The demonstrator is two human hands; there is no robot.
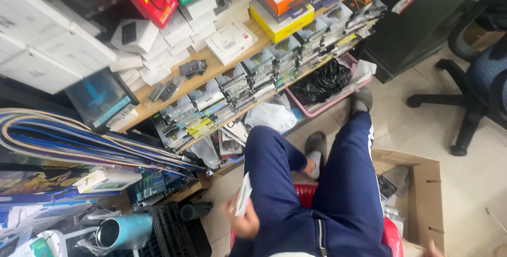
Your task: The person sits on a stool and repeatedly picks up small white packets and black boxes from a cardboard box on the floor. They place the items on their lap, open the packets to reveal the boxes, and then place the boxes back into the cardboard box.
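Our left hand (244, 220) pinches a white card (243, 195) near the left knee; our right hand (434, 248), beside the box (426, 199), grip unreadable.

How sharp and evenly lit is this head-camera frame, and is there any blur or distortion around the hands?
Head view: even indoor light, no hard shadows or strong glare; the wooden shelf and its stacked boxes read fairly sharp. The left hand and the white packet it holds are motion-blurred. The right hand is cut off at the bottom edge. The wide lens tilts and bends the shelves; the office chair looks stretched.
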